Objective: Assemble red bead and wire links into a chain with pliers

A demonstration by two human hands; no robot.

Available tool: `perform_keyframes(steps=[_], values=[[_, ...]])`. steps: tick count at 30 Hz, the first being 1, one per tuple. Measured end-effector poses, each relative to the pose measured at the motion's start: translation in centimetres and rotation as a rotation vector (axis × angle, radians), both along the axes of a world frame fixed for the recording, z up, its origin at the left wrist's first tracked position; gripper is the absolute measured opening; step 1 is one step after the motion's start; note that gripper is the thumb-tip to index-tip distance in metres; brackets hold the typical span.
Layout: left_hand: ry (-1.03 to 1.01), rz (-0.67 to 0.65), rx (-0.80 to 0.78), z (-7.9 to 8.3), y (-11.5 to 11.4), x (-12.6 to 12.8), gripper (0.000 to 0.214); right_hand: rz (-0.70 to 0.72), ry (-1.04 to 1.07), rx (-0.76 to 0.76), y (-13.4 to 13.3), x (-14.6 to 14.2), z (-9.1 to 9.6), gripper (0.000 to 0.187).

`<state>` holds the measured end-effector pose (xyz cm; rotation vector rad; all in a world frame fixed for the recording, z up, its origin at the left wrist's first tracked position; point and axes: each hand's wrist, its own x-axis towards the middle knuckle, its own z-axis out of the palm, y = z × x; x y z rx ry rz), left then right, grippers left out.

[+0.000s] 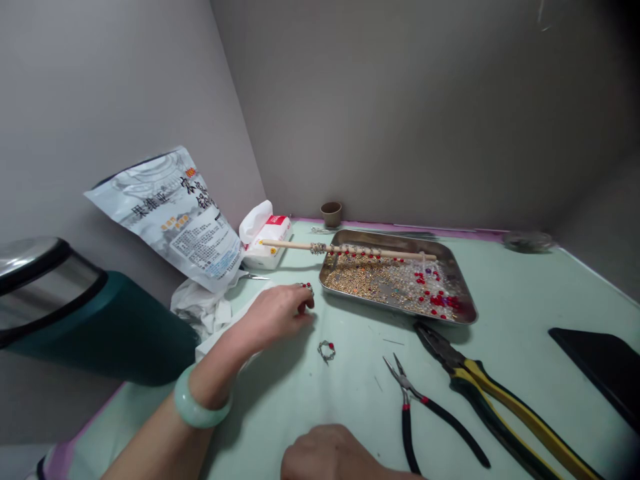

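My left hand (283, 312), fingers curled inward, rests low over the table beside a small beaded ring (306, 287) with red beads. The ring shows at the far side of the fingers and seems to be in their grasp. A second wire ring with one red bead (327, 349) lies on the table between my hands. My right hand (333, 455) is at the bottom edge, knuckles up and fingers folded under, so anything inside is hidden. Needle-nose pliers (406, 383) lie partly spread to its right, alongside larger yellow-and-black pliers (470, 373).
A metal tray (463, 280) holds gold, clear and red beads, with a wooden stick (287, 245) carrying rings across it. At left stand a green bottle (115, 333), a foil pouch (175, 213) and a tissue pack (273, 240). A black flat object (600, 367) lies right.
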<state>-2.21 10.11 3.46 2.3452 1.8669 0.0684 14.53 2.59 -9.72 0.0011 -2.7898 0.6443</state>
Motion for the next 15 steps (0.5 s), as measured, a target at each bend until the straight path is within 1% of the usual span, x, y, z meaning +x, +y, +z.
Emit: perform_keyframes(steps=[2,4,5,7,9,11,13,15], values=[[-0.033,-0.1,-0.083,0.1,-0.3,0.6,0.02,-0.011,0.036,0.01,0.0,0.1,0.3,0.025],[-0.036,-0.17,-0.139,0.0,-0.6,1.2,0.03,-0.017,0.055,0.018,-0.1,0.1,0.3,0.025],[-0.034,-0.197,-0.16,-0.1,-0.8,1.6,0.031,-0.02,0.058,0.023,-0.1,0.1,0.3,0.024],[-0.035,-0.238,-0.182,-0.4,-1.1,2.2,0.024,-0.026,0.059,0.037,-0.1,0.3,0.4,0.023],[-0.042,-0.251,-0.18,-0.8,-1.3,2.8,0.018,-0.03,0.053,0.046,0.0,0.5,0.4,0.023],[-0.041,-0.255,-0.178,-1.0,-1.4,3.1,0.018,-0.034,0.041,0.048,0.0,0.7,0.4,0.023],[-0.026,-0.254,-0.168,-0.7,-1.5,3.1,0.019,-0.026,0.026,0.045,0.0,0.6,0.2,0.024],[-0.003,-0.22,-0.128,-0.2,-1.3,2.3,0.018,-0.031,0.011,0.036,-0.1,0.4,-0.1,0.026]])
